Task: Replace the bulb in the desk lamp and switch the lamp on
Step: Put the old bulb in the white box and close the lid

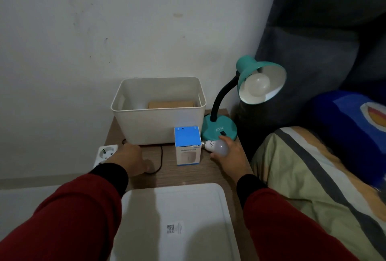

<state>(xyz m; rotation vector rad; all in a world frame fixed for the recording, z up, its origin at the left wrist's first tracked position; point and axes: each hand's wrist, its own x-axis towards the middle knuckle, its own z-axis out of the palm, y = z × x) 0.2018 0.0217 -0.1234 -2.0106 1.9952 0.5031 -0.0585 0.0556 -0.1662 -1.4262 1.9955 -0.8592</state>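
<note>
Looking down, we see a small wooden desk (pixel 208 174) set against a scuffed white wall (pixel 104 31), with a bed (pixel 302 177) just beside it. Our right hand (pixel 231 154) has its grip closed around a loose bulb (pixel 217 147) lying by the teal lamp (pixel 221 130), whose shade holds another bulb (pixel 258 84), unlit. Our left hand (pixel 130 159) rests on the desk, fingers loosely curled, holding nothing. A white bin (pixel 158 127), a blue box (pixel 188 145) and a white lid (pixel 177 219) crowd the top.

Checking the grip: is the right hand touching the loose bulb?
Touching. The head view shows the right hand wrapped around the loose bulb.
</note>
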